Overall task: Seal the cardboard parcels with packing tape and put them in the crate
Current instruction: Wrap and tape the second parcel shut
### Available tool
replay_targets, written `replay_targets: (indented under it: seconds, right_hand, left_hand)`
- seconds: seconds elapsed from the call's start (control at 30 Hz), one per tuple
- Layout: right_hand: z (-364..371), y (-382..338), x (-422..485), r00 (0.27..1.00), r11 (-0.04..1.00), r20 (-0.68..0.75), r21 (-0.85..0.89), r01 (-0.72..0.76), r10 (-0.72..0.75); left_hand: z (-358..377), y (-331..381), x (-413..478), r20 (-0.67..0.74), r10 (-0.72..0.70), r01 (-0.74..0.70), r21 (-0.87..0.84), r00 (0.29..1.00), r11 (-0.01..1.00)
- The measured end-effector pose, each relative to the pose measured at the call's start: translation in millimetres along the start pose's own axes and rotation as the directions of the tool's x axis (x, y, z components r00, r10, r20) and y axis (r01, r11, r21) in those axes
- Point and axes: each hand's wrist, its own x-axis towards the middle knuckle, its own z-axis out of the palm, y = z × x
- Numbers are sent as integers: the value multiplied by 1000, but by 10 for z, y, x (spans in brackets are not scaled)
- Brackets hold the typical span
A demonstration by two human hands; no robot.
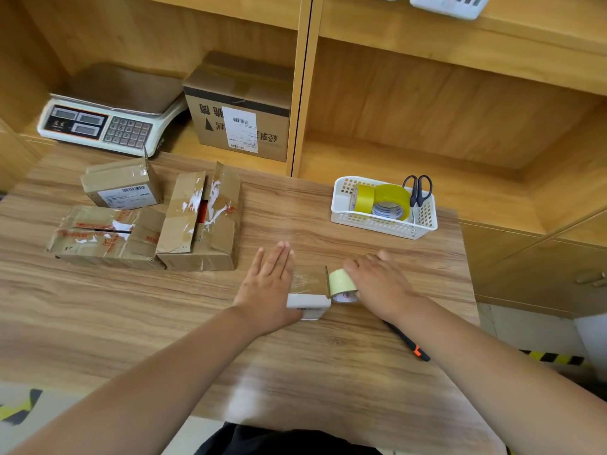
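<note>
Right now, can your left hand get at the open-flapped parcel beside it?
Probably yes: only bare table lies between the left hand and the open-flapped parcel, though that hand is pressing flat on the small parcel.

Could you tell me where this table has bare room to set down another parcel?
Bare wood lies between the torn-open parcel and the white basket, and along the table's near-left edge. Left rear is crowded with other parcels.

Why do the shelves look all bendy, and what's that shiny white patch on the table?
Head view: the wide-angle lens bows the shelf edges, so straight boards curve; the white patch on the table looks like reflected light, not paint; the small parcel glints on its taped top too.
</note>
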Motion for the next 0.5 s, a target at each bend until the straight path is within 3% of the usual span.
replay_targets:
  seconds: [0.13,0.3,0.5]
  right_hand:
    - [12,-17,-6,1000,1000,-9,15,-14,14]
    - [7,-49,-15,998,1000,-60,-13,-13,12]
    - [-179,-75,-37,995,979,-64,193,-68,82]
  left_hand:
    - [-51,21,-5,-5,-7,7,-21,1000,1000]
    - [-219,298,165,-72,106,-105,22,992,994]
    - [-247,344,277,-115,110,-116,-47,987,992]
